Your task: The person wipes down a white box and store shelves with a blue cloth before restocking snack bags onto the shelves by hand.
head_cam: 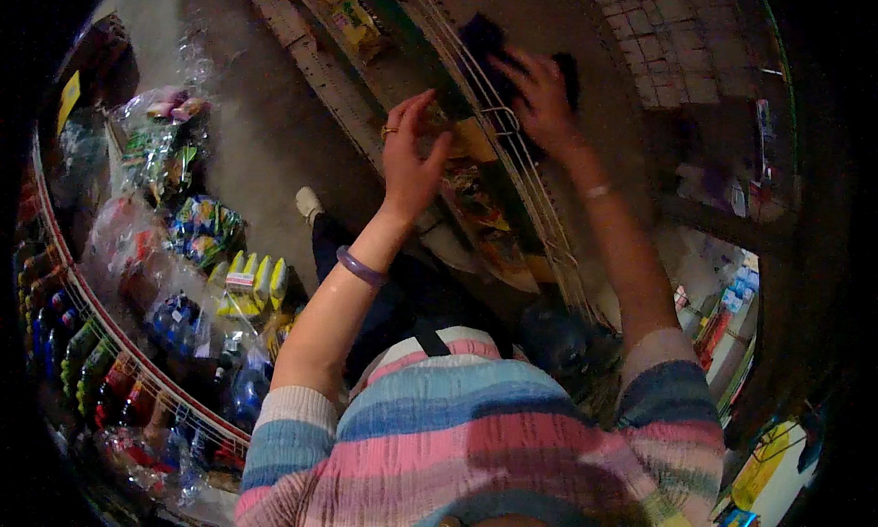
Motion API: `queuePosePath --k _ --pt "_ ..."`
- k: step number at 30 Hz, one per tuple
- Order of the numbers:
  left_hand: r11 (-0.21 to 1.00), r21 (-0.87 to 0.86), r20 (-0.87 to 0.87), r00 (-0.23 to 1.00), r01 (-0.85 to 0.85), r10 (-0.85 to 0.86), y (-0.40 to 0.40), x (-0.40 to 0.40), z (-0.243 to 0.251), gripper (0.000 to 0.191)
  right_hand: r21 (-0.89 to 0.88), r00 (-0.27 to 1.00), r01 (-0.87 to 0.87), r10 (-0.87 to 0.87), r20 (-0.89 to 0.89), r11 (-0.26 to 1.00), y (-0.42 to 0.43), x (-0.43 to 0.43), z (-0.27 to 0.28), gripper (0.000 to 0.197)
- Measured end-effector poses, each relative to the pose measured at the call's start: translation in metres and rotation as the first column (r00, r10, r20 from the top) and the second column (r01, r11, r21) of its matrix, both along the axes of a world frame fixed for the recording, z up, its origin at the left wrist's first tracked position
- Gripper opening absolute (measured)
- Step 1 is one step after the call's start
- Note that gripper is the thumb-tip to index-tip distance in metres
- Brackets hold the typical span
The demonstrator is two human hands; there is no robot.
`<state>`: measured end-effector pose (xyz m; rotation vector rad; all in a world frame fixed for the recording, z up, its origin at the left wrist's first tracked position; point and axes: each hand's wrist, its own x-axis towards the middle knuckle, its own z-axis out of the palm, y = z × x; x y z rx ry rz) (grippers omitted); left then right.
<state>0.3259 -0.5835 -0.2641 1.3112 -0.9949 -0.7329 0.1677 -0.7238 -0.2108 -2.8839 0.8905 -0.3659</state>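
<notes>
My left hand (413, 158), with a ring on one finger and a purple bangle on the forearm, is held with its fingers apart and nothing in them, above a shelf unit. My right hand (545, 101) is spread over the far side of the unit's wire rail (473, 81), near a dark item (483, 36) that I cannot make out. Whether its fingers touch that item or the rail is unclear. Between the hands and below them lie packaged goods (477, 197) on the shelf, dim and blurred. A yellow-green packet (360, 22) lies farther up the shelf.
On the left floor stand bagged goods in clear plastic (130, 232) and yellow-and-white packs (254, 280). A curved shelf edge (137, 352) holds rows of bottles at the lower left. White wire racks (675, 40) are at the upper right, with more shelved goods (734, 300) at the right.
</notes>
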Motion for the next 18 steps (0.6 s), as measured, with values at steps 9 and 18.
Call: queuePosePath --k 9,18 --pt "0.998 -0.043 0.023 0.999 -0.044 0.045 -0.015 0.012 0.031 0.044 -0.050 0.974 -0.212 0.215 0.064 0.976 -0.034 0.002 -0.018 0.050" --pt "0.960 -0.227 0.708 0.705 0.163 0.048 -0.045 0.035 0.054 0.042 0.093 0.897 0.431 -0.416 -0.147 0.897 0.121 -0.197 0.011 0.052"
